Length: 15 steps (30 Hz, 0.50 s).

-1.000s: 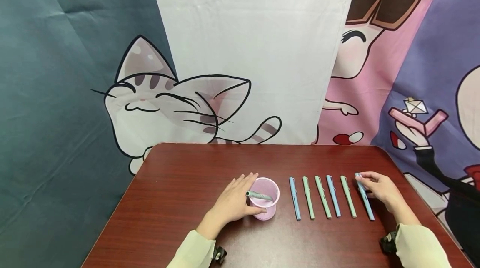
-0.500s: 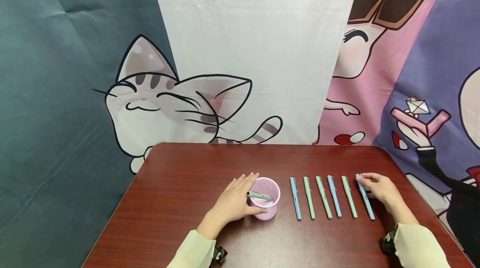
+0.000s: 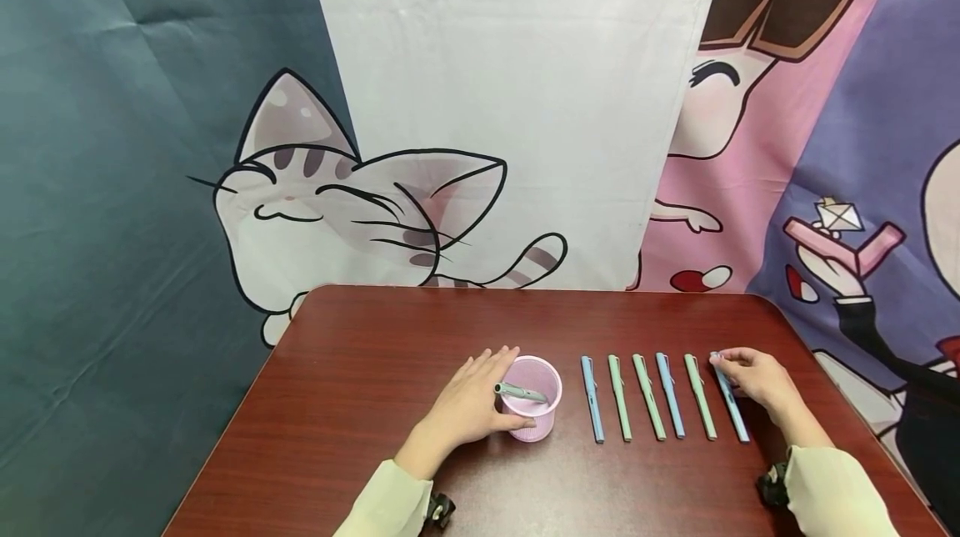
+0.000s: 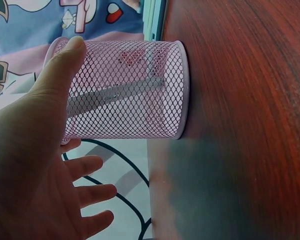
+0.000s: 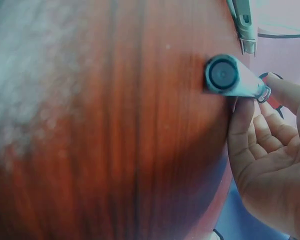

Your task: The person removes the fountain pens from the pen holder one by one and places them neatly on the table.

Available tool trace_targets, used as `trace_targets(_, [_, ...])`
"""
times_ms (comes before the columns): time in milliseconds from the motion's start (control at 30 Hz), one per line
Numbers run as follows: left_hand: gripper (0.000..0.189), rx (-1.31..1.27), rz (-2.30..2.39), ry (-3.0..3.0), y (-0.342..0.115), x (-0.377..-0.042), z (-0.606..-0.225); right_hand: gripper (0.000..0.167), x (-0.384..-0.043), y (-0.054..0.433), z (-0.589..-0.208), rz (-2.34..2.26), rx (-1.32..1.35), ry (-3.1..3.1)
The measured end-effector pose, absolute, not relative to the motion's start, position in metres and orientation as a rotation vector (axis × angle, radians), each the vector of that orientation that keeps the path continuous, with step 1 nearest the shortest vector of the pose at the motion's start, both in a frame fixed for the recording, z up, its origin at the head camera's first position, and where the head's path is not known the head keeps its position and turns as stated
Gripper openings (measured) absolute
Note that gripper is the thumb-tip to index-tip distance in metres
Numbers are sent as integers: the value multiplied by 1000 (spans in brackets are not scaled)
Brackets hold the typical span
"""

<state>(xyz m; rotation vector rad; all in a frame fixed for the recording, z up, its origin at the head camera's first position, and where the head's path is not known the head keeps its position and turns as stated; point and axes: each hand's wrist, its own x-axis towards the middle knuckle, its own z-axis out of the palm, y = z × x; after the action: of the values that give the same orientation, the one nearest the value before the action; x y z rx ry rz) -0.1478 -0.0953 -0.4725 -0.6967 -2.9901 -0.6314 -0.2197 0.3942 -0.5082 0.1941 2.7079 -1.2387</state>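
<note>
A pink mesh pen holder (image 3: 532, 429) stands upright on the table, with one grey-green pen (image 3: 521, 393) leaning inside it. My left hand (image 3: 468, 404) rests against the holder's left side, thumb along the near rim, the other fingers spread and fairly straight; the left wrist view shows the thumb (image 4: 65, 65) over the mesh. On the right, my right hand (image 3: 761, 383) pinches the clip end of the rightmost blue pen (image 3: 731, 405) between thumb and finger. In the right wrist view that pen's (image 5: 244, 82) near end faces the camera. Whether it is off the table is unclear.
Left of the held pen lies a spaced row of several pens, including a green pen (image 3: 700, 397) and a blue pen (image 3: 592, 399) nearest the holder. The brown wooden table (image 3: 360, 353) ends at a cartoon-printed cloth (image 3: 525, 103) behind.
The head view drifts very slightly. My right hand shifts a little, still pinching the rightmost blue pen. My left hand and the pen holder stay as they were.
</note>
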Motion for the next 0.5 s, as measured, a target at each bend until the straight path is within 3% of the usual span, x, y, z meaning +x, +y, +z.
trace_targets(500, [107, -702, -642, -2974, -96, -148, -472, 54, -224, 389, -506, -1137, 195, 2761])
